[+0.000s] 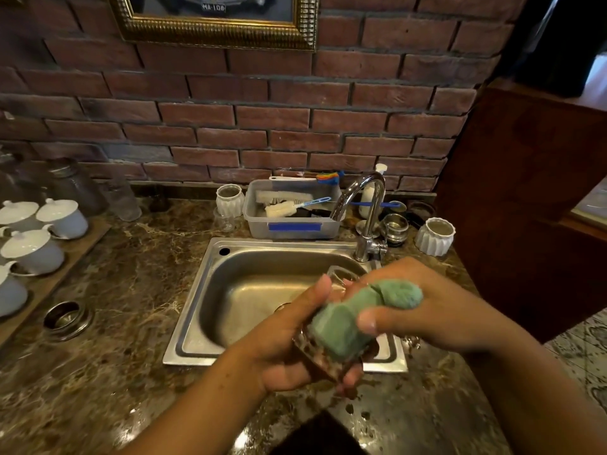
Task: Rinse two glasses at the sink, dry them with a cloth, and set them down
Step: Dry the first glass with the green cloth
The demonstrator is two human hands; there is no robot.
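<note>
Head view: our left hand (pixel 289 349) grips the clear glass (pixel 323 359), mouth facing our right hand (pixel 443 310), which pinches the green cloth (pixel 345 326).

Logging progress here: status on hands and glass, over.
Left hand grips glass. Right hand holds green cloth against it. Over sink front edge. No obstruction seen.

I see a fuzzy green cloth (pixel 354 320) in a clear glass (pixel 341 276), a brushed steel sink (pixel 230 290), a shiny chrome tap (pixel 372 205), a glossy veined stone counter (pixel 131 290) and a rough brick wall (pixel 262 126).
</note>
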